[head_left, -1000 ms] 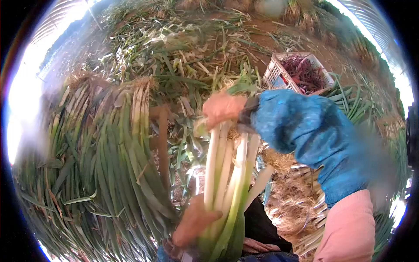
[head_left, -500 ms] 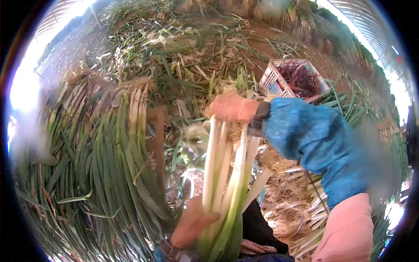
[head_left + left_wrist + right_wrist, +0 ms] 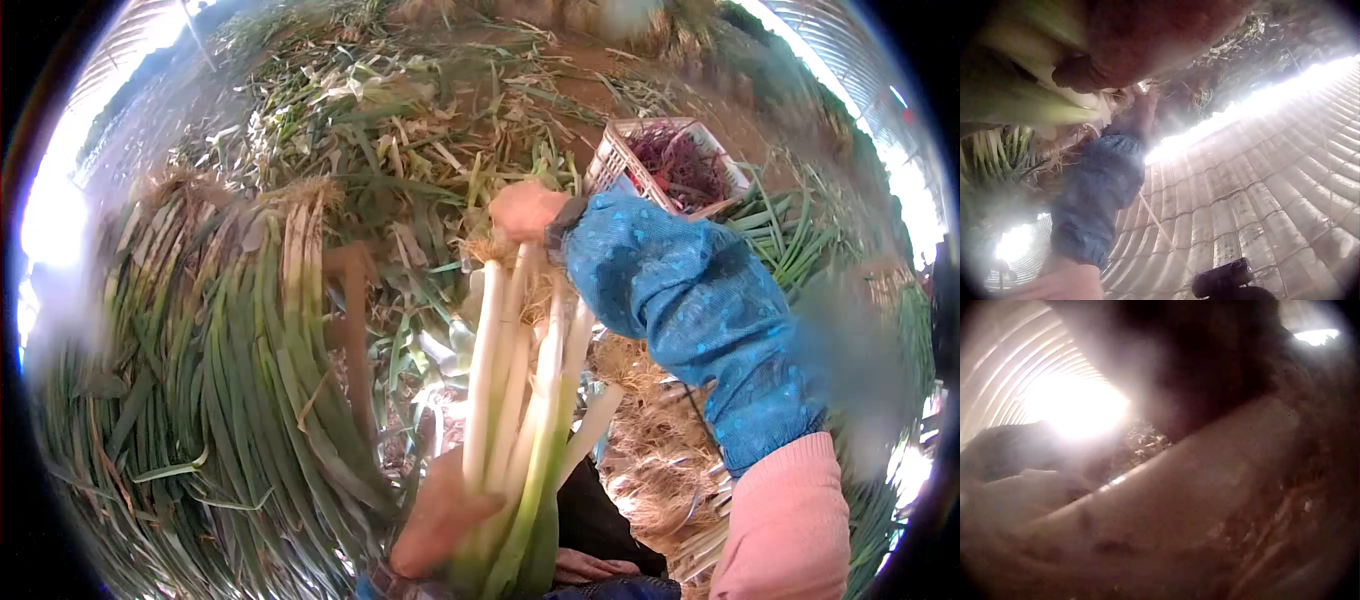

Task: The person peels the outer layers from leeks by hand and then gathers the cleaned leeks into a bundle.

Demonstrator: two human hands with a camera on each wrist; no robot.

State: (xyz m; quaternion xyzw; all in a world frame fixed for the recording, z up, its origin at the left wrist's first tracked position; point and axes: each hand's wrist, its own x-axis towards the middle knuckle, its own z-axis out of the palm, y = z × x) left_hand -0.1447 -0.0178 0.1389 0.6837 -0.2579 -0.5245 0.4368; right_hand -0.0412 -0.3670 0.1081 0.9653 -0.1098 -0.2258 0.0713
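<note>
A bunch of green onions (image 3: 515, 400) stands upright in front of me, white stalks up and green leaves down. My left hand (image 3: 440, 515) grips the bunch low on its left side, and the stalks (image 3: 1029, 94) fill the top left of the left wrist view under that hand (image 3: 1147, 37). My right hand (image 3: 525, 210), in a blue sleeve (image 3: 690, 310), rests on the rooty top end of the bunch. How its fingers lie is hidden. A pale stalk (image 3: 1166, 487) crosses the blurred right wrist view.
A big heap of green onions (image 3: 220, 380) lies to the left. Trimmed leaves and husks (image 3: 400, 120) cover the ground behind. A white crate (image 3: 670, 160) with dark red scraps stands at the back right. More stalks and roots (image 3: 660, 470) lie under my right arm.
My right hand has moved up and slightly left along the top of the bunch. The left hand keeps its grip low on the stalks.
</note>
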